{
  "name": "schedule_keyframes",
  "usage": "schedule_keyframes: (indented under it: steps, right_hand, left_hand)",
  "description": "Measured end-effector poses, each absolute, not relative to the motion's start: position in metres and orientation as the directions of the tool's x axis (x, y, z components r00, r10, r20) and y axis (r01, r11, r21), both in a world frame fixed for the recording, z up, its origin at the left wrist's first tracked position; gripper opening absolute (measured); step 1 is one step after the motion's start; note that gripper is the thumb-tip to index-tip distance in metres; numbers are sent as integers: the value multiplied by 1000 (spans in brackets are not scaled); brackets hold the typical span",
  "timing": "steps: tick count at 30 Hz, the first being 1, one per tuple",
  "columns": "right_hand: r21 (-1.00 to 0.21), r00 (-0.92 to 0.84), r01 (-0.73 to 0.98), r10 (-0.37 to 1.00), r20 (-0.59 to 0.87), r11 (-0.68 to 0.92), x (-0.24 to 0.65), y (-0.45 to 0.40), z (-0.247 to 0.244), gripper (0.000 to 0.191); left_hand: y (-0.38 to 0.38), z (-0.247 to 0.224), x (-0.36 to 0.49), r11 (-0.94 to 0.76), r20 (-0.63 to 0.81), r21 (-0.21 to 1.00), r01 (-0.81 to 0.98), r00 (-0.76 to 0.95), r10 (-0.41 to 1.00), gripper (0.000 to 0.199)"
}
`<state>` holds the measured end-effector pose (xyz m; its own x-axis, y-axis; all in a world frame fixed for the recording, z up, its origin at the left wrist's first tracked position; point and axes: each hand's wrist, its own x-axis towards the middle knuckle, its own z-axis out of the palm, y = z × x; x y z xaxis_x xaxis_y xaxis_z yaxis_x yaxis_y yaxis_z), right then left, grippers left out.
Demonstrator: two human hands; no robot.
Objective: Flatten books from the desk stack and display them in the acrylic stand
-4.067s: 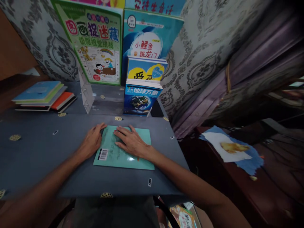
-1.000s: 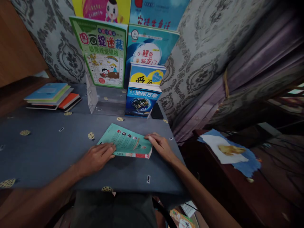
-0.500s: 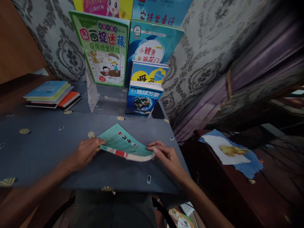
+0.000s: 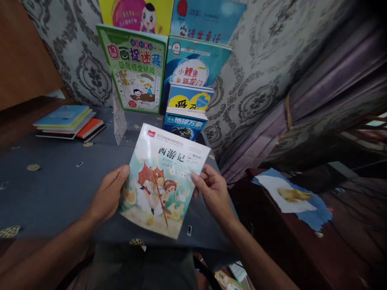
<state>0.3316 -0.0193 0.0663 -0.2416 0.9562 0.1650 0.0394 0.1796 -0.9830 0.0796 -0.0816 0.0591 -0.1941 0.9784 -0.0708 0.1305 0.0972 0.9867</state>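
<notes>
A book with a pale teal illustrated cover (image 4: 163,181) is raised above the desk, its front facing me and slightly tilted. My left hand (image 4: 110,193) grips its left edge, thumb near the cover and the other fingers hidden behind. At the right edge, my right hand (image 4: 211,191) pinches the book between thumb and fingers. Behind it, a clear stand (image 4: 121,127) holds a green picture book (image 4: 137,72). To its right are a teal book (image 4: 196,60), a yellow-and-blue book (image 4: 189,98) and a blue book with a globe (image 4: 185,125), partly covered by the held book.
A stack of thin books (image 4: 62,119) lies at the desk's back left, an orange book (image 4: 89,128) beside it. The dark grey desk (image 4: 54,189) spans the front. On the right, a brown side table (image 4: 290,241) bears a blue cloth (image 4: 320,213); a purple curtain (image 4: 260,141) hangs behind.
The held book has gone from nearly flat, back cover up, to raised with its front cover facing me. Both hands still hold its sides. The view has shifted slightly.
</notes>
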Motion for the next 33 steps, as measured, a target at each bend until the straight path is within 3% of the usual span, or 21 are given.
schedule_keyframes:
  steps: [3,6,9,12,14,17,21,24,27,30,33]
  right_hand:
    - [-991,-282,29,952,117,131,327,-8,60,40]
    - [-999,-302,28,953,20,30,320,6,39,43]
    - [-996,-329,45,940,-92,-82,316,17,14,47]
    - [-988,-360,96,920,-151,-125,315,24,-2,49]
    - [-983,-352,127,920,-170,-133,316,27,-5,51]
    - [-974,-341,196,924,-174,-111,318,32,-5,54]
    - [-892,-315,438,949,-34,113,323,35,-4,40]
    - [-678,-287,678,952,108,282,327,32,-3,25]
    - [-514,-314,767,923,222,385,325,27,1,23]
    - [-424,-506,676,798,328,603,308,23,7,20]
    - [-355,-739,480,588,329,802,277,26,10,18]
  left_hand:
    - [-77,39,80,216,-231,971,-104,-167,959,43]
    - [-73,25,76,364,-381,919,-153,-106,918,37]
    - [-70,21,65,483,-482,876,-2,-31,875,37]
    - [-66,25,53,445,-477,841,307,36,878,39]
    - [-63,29,46,316,-407,784,534,58,911,40]
    - [-56,31,42,54,-180,598,800,69,981,37]
    - [-40,21,41,-95,104,355,930,62,993,27]
    - [-26,5,37,-250,288,366,896,147,946,29]
    - [-17,-11,30,-381,394,420,824,212,894,27]
    - [-14,-20,23,-399,391,449,799,226,892,25]
    - [-14,-22,20,-394,364,444,805,240,900,28]
